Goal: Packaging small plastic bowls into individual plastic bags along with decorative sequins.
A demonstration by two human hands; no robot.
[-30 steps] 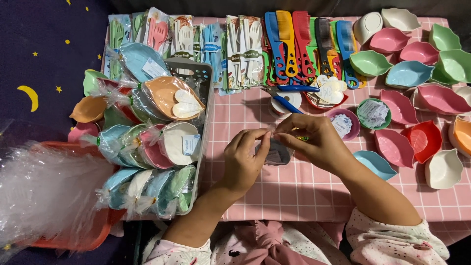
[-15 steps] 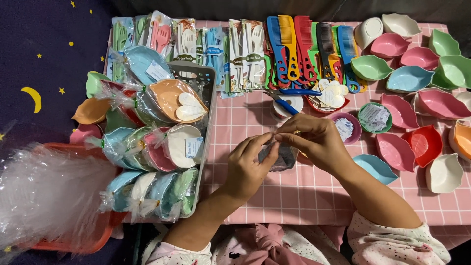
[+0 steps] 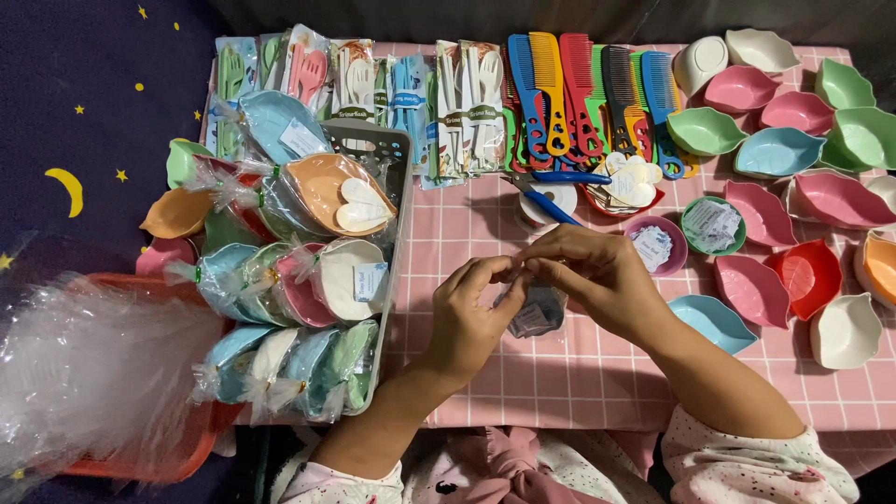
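Both hands have drifted toward the counter's middle: left hand [image 3: 476, 313] and right hand [image 3: 597, 280] now pinch a small dark packet [image 3: 535, 313], fingertips meeting above it.

Both forearms reach in from the near edge of the surface. The left hand [image 3: 469, 317] and right hand [image 3: 597, 275] meet at mid-surface, fingertips pinched together and touching, wrists slightly raised, palms turned inward.
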